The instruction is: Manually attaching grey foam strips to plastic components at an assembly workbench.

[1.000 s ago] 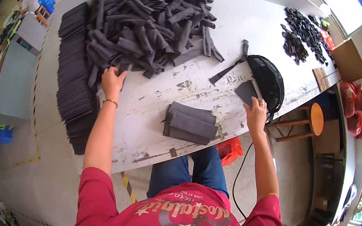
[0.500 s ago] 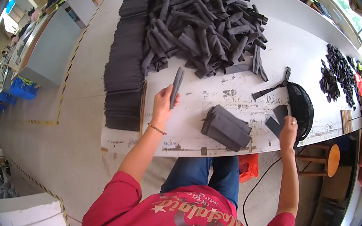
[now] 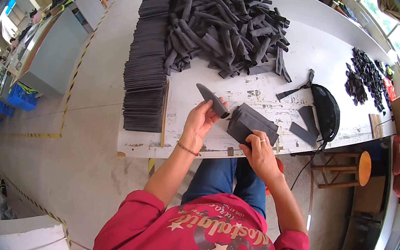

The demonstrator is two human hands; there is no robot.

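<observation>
Your left hand (image 3: 200,120) grips one dark fabric strip (image 3: 211,100) at frame centre; your right hand (image 3: 259,152) rests on the small folded stack (image 3: 252,123) beside it. Judging by the loose heap (image 3: 227,28) above, most remains.

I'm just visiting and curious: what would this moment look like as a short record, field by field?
Left hand: left hand holds a dark grey strip, lifted above the table
Right hand: right hand rests on a small stack of folded grey pieces
Table: white worktable, marked and scuffed near the front
Far pile: loose heap of dark strips
Left edge: long neat row of stacked flat grey pieces
Right side: black rounded device with a cord; small black parts beyond it
</observation>
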